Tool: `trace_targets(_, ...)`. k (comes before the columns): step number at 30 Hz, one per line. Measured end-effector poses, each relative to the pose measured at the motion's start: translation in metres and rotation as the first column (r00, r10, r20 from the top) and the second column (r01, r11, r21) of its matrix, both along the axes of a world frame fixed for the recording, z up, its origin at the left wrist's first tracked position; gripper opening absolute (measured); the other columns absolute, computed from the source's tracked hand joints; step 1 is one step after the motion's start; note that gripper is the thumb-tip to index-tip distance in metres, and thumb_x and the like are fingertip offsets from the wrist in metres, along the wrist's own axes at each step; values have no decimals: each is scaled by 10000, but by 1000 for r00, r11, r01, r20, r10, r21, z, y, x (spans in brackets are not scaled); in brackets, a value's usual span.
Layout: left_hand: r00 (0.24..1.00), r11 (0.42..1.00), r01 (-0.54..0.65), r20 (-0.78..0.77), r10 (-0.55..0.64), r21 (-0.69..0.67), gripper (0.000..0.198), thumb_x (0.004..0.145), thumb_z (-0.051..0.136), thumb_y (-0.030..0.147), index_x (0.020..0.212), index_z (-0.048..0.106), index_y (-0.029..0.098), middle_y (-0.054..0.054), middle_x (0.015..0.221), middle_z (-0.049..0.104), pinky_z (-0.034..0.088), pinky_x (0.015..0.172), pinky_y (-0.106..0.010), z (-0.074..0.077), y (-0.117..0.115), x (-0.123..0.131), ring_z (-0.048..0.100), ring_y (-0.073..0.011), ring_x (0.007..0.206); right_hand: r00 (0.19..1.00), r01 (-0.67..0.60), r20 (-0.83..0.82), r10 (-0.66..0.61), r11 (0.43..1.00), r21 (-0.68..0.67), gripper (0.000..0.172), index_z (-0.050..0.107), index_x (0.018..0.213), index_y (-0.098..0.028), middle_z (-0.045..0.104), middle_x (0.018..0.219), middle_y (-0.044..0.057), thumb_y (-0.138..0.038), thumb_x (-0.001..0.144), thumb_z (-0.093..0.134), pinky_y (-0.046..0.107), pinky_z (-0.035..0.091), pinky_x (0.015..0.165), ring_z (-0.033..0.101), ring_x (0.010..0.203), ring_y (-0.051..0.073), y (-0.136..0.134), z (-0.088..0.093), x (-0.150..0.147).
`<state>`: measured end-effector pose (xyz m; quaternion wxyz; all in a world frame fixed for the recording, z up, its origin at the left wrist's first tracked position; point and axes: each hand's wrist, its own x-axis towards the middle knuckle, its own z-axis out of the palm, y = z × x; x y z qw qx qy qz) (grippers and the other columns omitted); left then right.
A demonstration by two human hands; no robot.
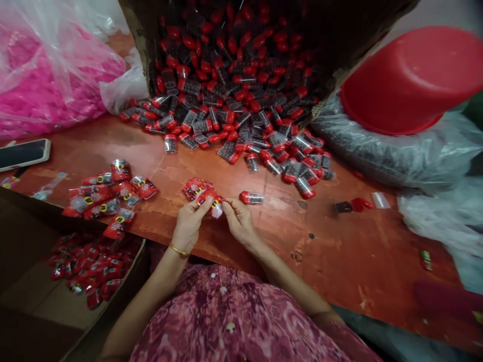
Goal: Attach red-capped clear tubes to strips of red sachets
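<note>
Light was dim overall, seemingly from above. Large cardboard box (356, 42) lay in deep shadow inside; lower-left carton (30, 306) was murky. Small glints dotted clear capsules (279, 141). Printed red packet (212, 194) between left hand (187, 226) and right hand (240, 222) looked slightly soft. Wide-angle distortion stretched red bucket (411, 80); outer edges blurred.

A worn, reddish-brown counter (339, 256) is stretching from left to right, its surface catching a soft sheen of light. At far left, a clear bag of bright pink pieces (56, 75) is slumping. At far right, an upturned red tub (407, 75) is leaning on a dark-filled plastic bag (366, 151). Behind it, a pale, blurred surface (449, 12) is showing. An open carton (26, 216) is standing in shadow at near left.
</note>
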<state>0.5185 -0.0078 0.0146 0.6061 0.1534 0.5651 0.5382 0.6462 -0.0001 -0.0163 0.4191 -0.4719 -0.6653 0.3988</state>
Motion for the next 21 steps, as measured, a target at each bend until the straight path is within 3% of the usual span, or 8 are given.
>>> trace_targets(3, 998, 998, -54, -12, 54, 11, 418, 405, 842, 422, 646, 696, 113, -29, 629, 690, 463, 588, -214, -3, 1, -3, 590, -105, 578, 953, 9, 299, -54, 989, 150, 292, 600, 918, -217, 647, 865, 61, -384, 919, 360, 348, 433, 785, 574, 827, 198, 6, 0, 38)
trace_targets(6, 998, 998, -58, 4, 58, 14, 407, 422, 839, 428, 641, 690, 118, -24, 643, 694, 454, 590, -202, -5, 5, -5, 599, -98, 592, 780, 41, 598, -185, 968, 247, 438, 560, 1113, -143, 602, 1132, 163, -482, 847, 481, 446, 386, 898, 519, 1045, 289, 18, -7, 79)
trace_targets(8, 999, 1000, -29, 34, 29, -9, 404, 438, 832, 436, 647, 683, 124, -20, 636, 690, 450, 561, -197, -5, 7, -4, 595, -91, 560, 693, -2, 699, -178, 969, 249, 504, 531, 1171, -124, 560, 1214, 187, -493, 829, 508, 479, 364, 928, 478, 1122, 318, 25, -15, 97)
trace_targets(10, 997, 999, 0, 71, 3, -45, 397, 440, 832, 433, 639, 669, 130, -17, 619, 683, 449, 535, -196, -4, 8, -2, 590, -90, 528, 668, -43, 731, -143, 972, 229, 452, 549, 1146, -138, 553, 1234, 178, -462, 833, 517, 484, 368, 926, 468, 1143, 322, 30, -22, 104)
trace_targets(13, 992, 997, 20, 126, -10, -78, 393, 436, 835, 426, 624, 647, 136, -11, 600, 674, 457, 529, -196, -3, 8, 0, 594, -94, 520, 752, -51, 654, -84, 981, 185, 351, 595, 1033, -158, 612, 1130, 155, -427, 808, 567, 461, 407, 882, 530, 1054, 301, 28, -25, 99)
trace_targets(17, 991, 996, 12, 132, 0, -90, 412, 434, 832, 444, 626, 635, 137, -3, 589, 669, 460, 533, -190, -2, 7, -1, 587, -84, 511, 948, 12, 317, -24, 999, 39, 369, 593, 1043, -190, 673, 958, 84, -433, 766, 627, 395, 481, 783, 615, 857, 233, 9, -15, 83)
trace_targets(19, 992, 997, 17, 124, -7, -80, 424, 429, 828, 458, 626, 636, 136, -4, 591, 668, 464, 542, -194, -1, 7, 0, 584, -83, 511, 992, 26, 127, -26, 1000, -6, 389, 596, 1065, -219, 684, 965, 51, -437, 748, 651, 372, 499, 781, 633, 853, 215, -3, -6, 76)
trace_targets(21, 993, 998, 27, 115, -20, -63, 432, 429, 823, 471, 626, 638, 135, -5, 595, 667, 464, 546, -199, -2, 7, 1, 582, -85, 516, 999, 26, 37, -26, 1000, -9, 394, 613, 1058, -238, 691, 977, 31, -427, 720, 684, 366, 505, 808, 641, 871, 210, -12, 2, 70)
